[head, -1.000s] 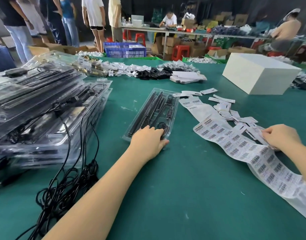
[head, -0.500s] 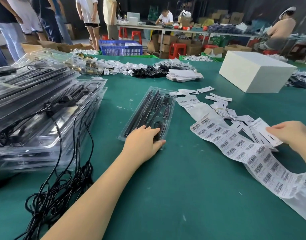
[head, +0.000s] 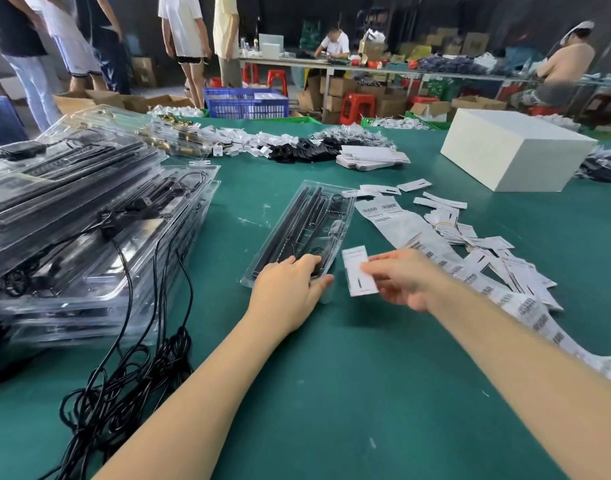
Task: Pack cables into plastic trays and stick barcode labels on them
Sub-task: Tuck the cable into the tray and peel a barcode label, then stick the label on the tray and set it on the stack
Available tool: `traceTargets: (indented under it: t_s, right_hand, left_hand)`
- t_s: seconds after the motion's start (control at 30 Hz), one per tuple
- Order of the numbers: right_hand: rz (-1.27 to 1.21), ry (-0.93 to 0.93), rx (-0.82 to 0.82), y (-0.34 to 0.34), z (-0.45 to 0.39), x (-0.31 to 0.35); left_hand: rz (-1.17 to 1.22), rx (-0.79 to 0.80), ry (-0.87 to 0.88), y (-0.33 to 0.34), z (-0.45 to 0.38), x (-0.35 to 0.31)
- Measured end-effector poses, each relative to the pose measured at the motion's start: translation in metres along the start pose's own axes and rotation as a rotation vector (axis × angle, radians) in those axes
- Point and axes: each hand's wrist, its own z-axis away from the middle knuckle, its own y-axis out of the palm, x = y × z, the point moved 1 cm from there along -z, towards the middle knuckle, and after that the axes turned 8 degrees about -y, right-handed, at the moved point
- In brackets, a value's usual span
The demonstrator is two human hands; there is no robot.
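- Left hand point(head: 290, 287), centre of frame: fingers lightly spread and flat, pressing the near end of the clear plastic tray point(head: 305, 225) on the green bench point(head: 331, 393).
- Right hand point(head: 406, 280): thumb and fingertips pinch a white label point(head: 359, 270), lifted just right of the tray.
- Barcode strip point(head: 525, 306) trails across the right of frame.
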Motion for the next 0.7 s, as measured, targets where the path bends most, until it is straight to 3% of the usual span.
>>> traceTargets:
  t_s: [0.4, 0.7]
  right_hand:
    - [-0.14, -0.018, -0.133, 0.025, -0.03, -0.006]
    - [-0.366, 0.054, 0.005, 0.04, -0.037, -0.004]
  left_hand:
    - [0.062, -0.02, 0.01, 0.005, -0.002, 0.002]
    - [0.033, -0.024, 0.049, 0.006, -0.002, 0.001]
